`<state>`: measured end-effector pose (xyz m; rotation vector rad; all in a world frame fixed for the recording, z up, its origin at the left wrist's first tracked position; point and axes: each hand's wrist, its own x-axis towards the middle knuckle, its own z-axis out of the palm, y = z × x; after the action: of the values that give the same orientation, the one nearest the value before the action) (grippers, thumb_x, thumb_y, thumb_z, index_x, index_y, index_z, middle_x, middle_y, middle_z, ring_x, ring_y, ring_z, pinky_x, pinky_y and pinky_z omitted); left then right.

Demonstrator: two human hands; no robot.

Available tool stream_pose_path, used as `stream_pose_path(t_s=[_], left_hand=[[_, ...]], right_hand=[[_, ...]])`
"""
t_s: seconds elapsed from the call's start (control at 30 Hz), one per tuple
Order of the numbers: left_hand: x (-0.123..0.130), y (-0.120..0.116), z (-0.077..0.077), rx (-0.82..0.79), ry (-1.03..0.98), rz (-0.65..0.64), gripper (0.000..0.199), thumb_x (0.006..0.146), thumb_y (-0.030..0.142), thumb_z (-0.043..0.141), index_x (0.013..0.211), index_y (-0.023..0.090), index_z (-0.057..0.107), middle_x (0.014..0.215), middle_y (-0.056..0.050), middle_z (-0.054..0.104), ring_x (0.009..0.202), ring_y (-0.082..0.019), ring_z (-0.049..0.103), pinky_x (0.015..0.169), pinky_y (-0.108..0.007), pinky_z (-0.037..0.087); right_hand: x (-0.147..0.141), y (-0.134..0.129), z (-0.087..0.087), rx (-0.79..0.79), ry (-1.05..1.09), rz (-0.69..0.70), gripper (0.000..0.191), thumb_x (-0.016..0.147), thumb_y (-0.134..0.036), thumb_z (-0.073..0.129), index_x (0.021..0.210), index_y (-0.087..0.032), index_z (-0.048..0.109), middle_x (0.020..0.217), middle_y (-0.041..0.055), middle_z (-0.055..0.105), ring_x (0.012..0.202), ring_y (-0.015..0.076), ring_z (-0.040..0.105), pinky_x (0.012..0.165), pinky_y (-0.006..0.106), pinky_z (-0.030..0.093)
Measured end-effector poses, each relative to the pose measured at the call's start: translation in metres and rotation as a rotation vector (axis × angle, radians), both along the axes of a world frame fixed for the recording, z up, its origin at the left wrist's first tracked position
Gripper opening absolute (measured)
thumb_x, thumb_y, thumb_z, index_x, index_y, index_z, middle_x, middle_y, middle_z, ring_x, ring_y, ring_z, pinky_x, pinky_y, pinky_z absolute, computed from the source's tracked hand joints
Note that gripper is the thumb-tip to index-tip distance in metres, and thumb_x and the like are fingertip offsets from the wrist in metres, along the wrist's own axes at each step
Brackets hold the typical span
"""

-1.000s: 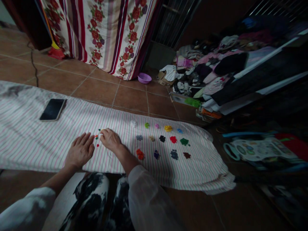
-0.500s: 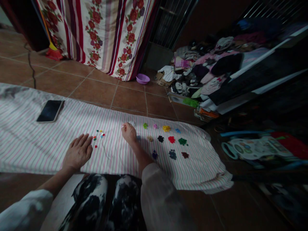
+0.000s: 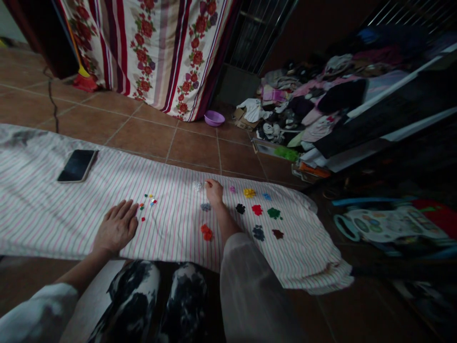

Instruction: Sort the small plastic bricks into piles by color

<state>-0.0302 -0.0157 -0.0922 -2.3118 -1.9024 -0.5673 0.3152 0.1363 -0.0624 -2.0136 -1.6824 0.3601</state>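
Observation:
My left hand (image 3: 117, 226) lies flat on the striped cloth (image 3: 171, 205), fingers stretched out. Just right of its fingertips is a loose group of small coloured pieces (image 3: 143, 219) in red, green, yellow, blue and orange. My right hand (image 3: 214, 192) is at the back row of sorted piles, its fingers drawn together; whatever is between them I cannot make out. To its left sits a white pile (image 3: 197, 186), and to its right a pink pile (image 3: 233, 189). A grey pile (image 3: 205, 206) and an orange-red pile (image 3: 206, 232) lie nearer me. My right hand and forearm hide other piles.
Further right are yellow (image 3: 249, 193), blue (image 3: 266, 196), black (image 3: 240, 208), red (image 3: 257, 209), green (image 3: 273, 213), dark grey (image 3: 258, 233) and brown (image 3: 277, 234) piles. A phone (image 3: 77, 166) lies at the left. A purple basin (image 3: 214, 118) stands on the floor beyond.
My right hand has moved right along the back row, from beside the white pile to where the lime-green pile showed. The orange-red pile has come into view. My left hand stays put.

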Motion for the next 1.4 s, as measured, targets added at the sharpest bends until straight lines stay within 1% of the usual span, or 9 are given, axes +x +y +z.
stream_pose_path(t_s=[0.1,0.27,0.47,0.6,0.77,0.9,1.1,1.27,1.4], left_hand=[[0.000,0.000,0.000,-0.011,-0.001,-0.002,0.051,0.097,0.036,0.033,0.135,0.016,0.061,0.145,-0.015,0.060,0.142,-0.031,0.049,0.115,-0.051,0.040],[-0.002,0.000,-0.001,-0.004,0.007,-0.008,0.051,0.096,0.035,0.034,0.136,0.017,0.061,0.145,-0.015,0.060,0.141,-0.031,0.049,0.116,-0.052,0.040],[-0.001,0.000,-0.001,0.024,0.049,-0.017,0.052,0.097,0.035,0.031,0.133,0.014,0.062,0.144,-0.017,0.061,0.140,-0.032,0.050,0.114,-0.052,0.041],[-0.001,0.000,0.000,0.017,0.016,-0.016,0.051,0.096,0.035,0.034,0.134,0.016,0.062,0.143,-0.016,0.061,0.140,-0.031,0.050,0.115,-0.051,0.040],[-0.001,0.001,-0.002,0.004,-0.011,-0.010,0.051,0.096,0.035,0.034,0.135,0.017,0.062,0.144,-0.015,0.061,0.141,-0.032,0.049,0.116,-0.054,0.040],[0.000,0.001,-0.001,0.010,-0.001,-0.008,0.052,0.096,0.036,0.033,0.133,0.015,0.063,0.144,-0.016,0.061,0.140,-0.032,0.050,0.115,-0.053,0.040],[0.001,0.000,0.001,0.007,0.004,-0.003,0.052,0.097,0.036,0.033,0.133,0.015,0.063,0.143,-0.016,0.062,0.140,-0.032,0.051,0.115,-0.051,0.040],[0.002,0.000,0.001,-0.006,-0.014,0.007,0.051,0.096,0.036,0.034,0.134,0.017,0.062,0.144,-0.014,0.061,0.141,-0.031,0.049,0.116,-0.052,0.039],[0.002,0.000,0.002,-0.009,-0.004,0.015,0.050,0.096,0.036,0.034,0.134,0.019,0.062,0.144,-0.012,0.062,0.141,-0.029,0.050,0.116,-0.050,0.039]], right_hand=[[0.001,0.006,0.000,-0.016,-0.031,-0.004,0.028,0.094,-0.017,0.054,0.109,-0.023,0.077,0.106,0.0068,0.076,0.099,0.0173,0.069,0.092,0.026,0.050],[-0.008,0.017,0.002,0.030,-0.043,0.060,0.029,0.093,-0.016,0.053,0.105,-0.023,0.078,0.108,0.0058,0.075,0.102,0.0172,0.067,0.094,0.027,0.048],[-0.020,0.023,0.001,-0.034,-0.067,0.125,0.031,0.094,-0.012,0.051,0.105,-0.022,0.079,0.113,0.0074,0.075,0.107,0.0178,0.067,0.096,0.027,0.048],[-0.022,0.021,-0.001,-0.031,-0.114,0.163,0.035,0.092,-0.007,0.052,0.108,-0.023,0.079,0.116,0.0077,0.075,0.108,0.0174,0.067,0.097,0.027,0.048],[-0.019,0.018,-0.001,-0.049,-0.122,0.203,0.044,0.089,0.000,0.048,0.111,-0.023,0.078,0.118,0.0071,0.075,0.109,0.0170,0.067,0.094,0.024,0.047],[-0.018,0.018,0.000,-0.050,-0.142,0.226,0.049,0.087,0.000,0.046,0.115,-0.025,0.077,0.121,0.0077,0.074,0.112,0.0199,0.066,0.097,0.029,0.048],[-0.019,0.016,0.004,-0.078,-0.136,0.247,0.051,0.087,0.000,0.044,0.120,-0.021,0.076,0.125,0.0107,0.071,0.117,0.0213,0.063,0.102,0.030,0.045],[-0.026,0.011,0.010,-0.004,-0.130,0.216,0.049,0.089,-0.003,0.043,0.124,-0.020,0.073,0.123,0.0107,0.070,0.116,0.0215,0.061,0.105,0.033,0.044],[-0.045,-0.002,0.013,0.057,-0.110,0.281,0.044,0.092,-0.006,0.042,0.120,-0.020,0.074,0.124,0.0094,0.069,0.117,0.0205,0.058,0.105,0.034,0.045]])
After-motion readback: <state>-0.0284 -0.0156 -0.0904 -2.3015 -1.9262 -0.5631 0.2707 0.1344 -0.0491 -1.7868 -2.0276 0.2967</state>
